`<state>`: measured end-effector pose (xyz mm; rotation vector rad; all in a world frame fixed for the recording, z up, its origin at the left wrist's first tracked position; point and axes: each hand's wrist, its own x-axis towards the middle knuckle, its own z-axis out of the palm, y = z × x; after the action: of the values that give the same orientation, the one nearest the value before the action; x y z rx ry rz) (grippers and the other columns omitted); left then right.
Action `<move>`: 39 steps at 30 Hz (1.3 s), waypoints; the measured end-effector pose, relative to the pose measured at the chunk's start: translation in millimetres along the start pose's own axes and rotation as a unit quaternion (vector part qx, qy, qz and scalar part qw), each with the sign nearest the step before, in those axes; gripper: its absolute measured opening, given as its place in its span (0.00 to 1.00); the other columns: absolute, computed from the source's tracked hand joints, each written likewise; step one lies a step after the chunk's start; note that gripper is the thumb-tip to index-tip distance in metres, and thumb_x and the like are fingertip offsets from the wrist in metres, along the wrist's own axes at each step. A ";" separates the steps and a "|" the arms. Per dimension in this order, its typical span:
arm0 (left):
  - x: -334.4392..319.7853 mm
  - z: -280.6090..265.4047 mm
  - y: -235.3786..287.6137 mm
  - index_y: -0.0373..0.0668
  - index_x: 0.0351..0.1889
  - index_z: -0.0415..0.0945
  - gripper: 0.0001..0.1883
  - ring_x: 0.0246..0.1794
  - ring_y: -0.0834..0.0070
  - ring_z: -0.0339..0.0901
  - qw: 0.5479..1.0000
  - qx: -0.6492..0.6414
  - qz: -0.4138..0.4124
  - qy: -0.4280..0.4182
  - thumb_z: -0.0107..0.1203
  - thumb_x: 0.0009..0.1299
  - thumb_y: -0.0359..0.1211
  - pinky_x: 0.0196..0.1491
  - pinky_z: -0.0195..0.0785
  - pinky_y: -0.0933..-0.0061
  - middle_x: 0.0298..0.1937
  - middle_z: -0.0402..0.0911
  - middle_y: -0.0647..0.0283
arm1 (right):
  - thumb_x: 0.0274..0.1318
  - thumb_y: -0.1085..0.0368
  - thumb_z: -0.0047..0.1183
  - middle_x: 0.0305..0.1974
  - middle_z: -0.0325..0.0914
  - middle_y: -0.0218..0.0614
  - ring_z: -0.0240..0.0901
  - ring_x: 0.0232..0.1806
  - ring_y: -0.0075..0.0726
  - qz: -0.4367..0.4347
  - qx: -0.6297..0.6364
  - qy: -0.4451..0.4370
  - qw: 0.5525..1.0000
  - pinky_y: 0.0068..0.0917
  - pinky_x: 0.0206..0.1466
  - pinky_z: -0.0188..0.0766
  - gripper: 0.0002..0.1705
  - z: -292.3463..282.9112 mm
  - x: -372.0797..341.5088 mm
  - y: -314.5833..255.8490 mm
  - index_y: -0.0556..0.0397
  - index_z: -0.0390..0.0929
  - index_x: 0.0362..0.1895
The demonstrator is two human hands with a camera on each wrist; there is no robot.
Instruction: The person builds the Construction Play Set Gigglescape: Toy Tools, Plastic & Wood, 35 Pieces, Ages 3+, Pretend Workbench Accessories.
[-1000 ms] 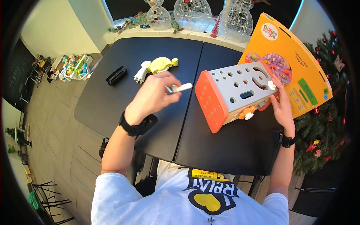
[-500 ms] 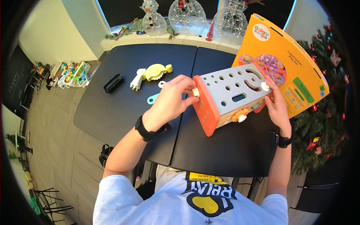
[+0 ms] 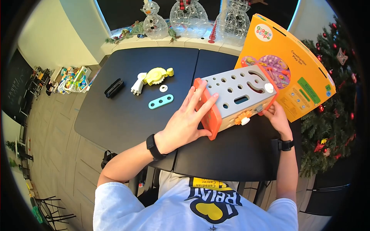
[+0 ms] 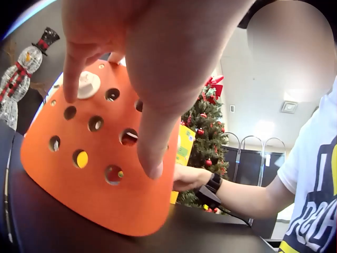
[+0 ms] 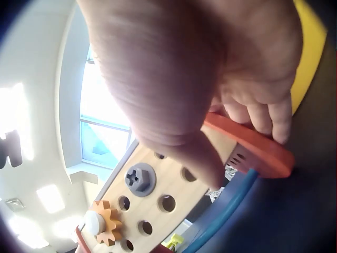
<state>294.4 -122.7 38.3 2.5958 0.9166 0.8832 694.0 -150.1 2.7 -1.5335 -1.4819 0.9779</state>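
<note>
A toy toolbox [image 3: 233, 86] with a grey perforated top, wooden sides and orange-red end panels lies on the black table. My left hand [image 3: 187, 121] grips its near-left end panel [image 4: 73, 190], fingers over the top edge and thumb lower down. A white bolt head [image 4: 88, 84] sits in that panel beside a finger. At the other end my right hand [image 3: 278, 118] holds the red panel [image 5: 263, 153], thumb against the wooden side. On that side are an orange gear [image 5: 108, 223] and a grey bolt [image 5: 140, 179]; a white knob [image 3: 269, 87] is on top.
Left on the table [image 3: 115, 127] lie a teal three-hole strip [image 3: 161, 101], a white washer [image 3: 163, 88], a yellow toothed piece [image 3: 156, 76], a white claw-shaped piece [image 3: 138, 84] and a black case [image 3: 114, 88]. An orange-yellow box [image 3: 296, 69] stands behind the toolbox, near a decorated tree [image 3: 323, 127].
The left hand brought a white bolt to the end panel, let it go there and spread over the panel. My right hand slid from beside the top knob down to the side.
</note>
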 end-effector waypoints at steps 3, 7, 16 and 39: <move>2.4 1.6 -3.0 0.52 0.82 0.57 0.67 0.78 0.42 0.64 1.000 -0.013 -0.022 0.012 0.86 0.41 0.38 0.73 0.71 0.50 0.87 0.43 0.47 | 0.67 0.81 0.55 0.54 0.86 0.45 0.83 0.60 0.37 -0.012 -0.074 0.039 0.996 0.32 0.64 0.77 0.24 3.4 2.0 -14.3 0.66 0.71 0.66; 9.2 -10.6 -19.1 0.49 0.84 0.52 0.71 0.81 0.43 0.58 0.993 -0.099 -0.012 0.059 0.85 0.41 0.43 0.74 0.70 0.50 0.88 0.41 0.47 | 0.71 0.78 0.52 0.54 0.87 0.44 0.82 0.55 0.28 -0.086 -0.035 0.067 0.993 0.27 0.60 0.76 0.22 3.1 -2.7 -19.5 0.66 0.72 0.67; 23.0 -37.2 -39.9 0.52 0.86 0.46 0.74 0.84 0.56 0.54 0.947 -0.293 -0.126 -0.019 0.85 0.42 0.44 0.78 0.64 0.45 0.88 0.47 0.54 | 0.75 0.72 0.52 0.54 0.87 0.41 0.78 0.53 0.20 -0.110 -0.031 0.077 0.990 0.21 0.55 0.74 0.24 5.5 -17.7 -44.2 0.66 0.70 0.71; 19.9 -86.7 -101.4 0.43 0.81 0.60 0.43 0.81 0.58 0.63 0.923 -0.347 -0.139 -0.092 0.70 0.70 0.35 0.73 0.67 0.52 0.82 0.63 0.54 | 0.51 0.88 0.64 0.66 0.74 0.47 0.81 0.64 0.43 -0.003 0.115 0.014 0.993 0.37 0.62 0.84 0.50 27.1 -43.3 -36.0 0.54 0.55 0.76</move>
<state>204.0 -29.2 73.7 1.8484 0.7196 0.7027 653.5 -192.1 25.2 -1.3714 -1.3037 1.0787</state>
